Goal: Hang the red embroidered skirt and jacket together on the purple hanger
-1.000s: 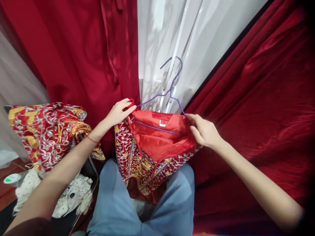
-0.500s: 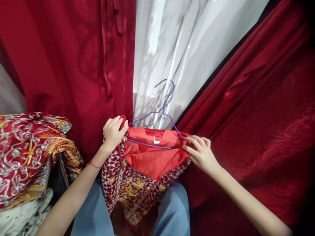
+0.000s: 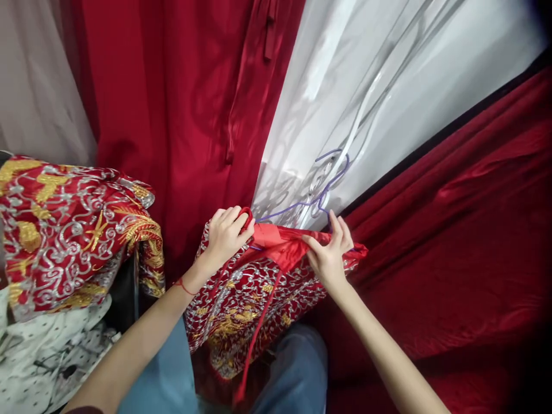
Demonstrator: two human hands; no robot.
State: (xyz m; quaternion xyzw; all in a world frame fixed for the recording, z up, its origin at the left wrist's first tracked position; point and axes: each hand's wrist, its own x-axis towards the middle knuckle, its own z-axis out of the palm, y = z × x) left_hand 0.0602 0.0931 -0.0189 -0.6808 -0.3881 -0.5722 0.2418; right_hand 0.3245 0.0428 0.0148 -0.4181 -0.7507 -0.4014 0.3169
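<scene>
Red curtain and white curtain behind; embroidered garment hangs by the person's knees, purple hanger partly inside; probably soft, slippery lining, embroidery adding weight; best held at top corners, over the wire; left hand has fingers closed on one corner; right hand at top edge, can't tell if pinching; versus earlier, it's further inward, opening folded over, label hidden, red cord dangling.

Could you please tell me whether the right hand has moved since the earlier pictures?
Yes, the right hand has moved leftward, nearer to the edge of the left red curtain.
</scene>
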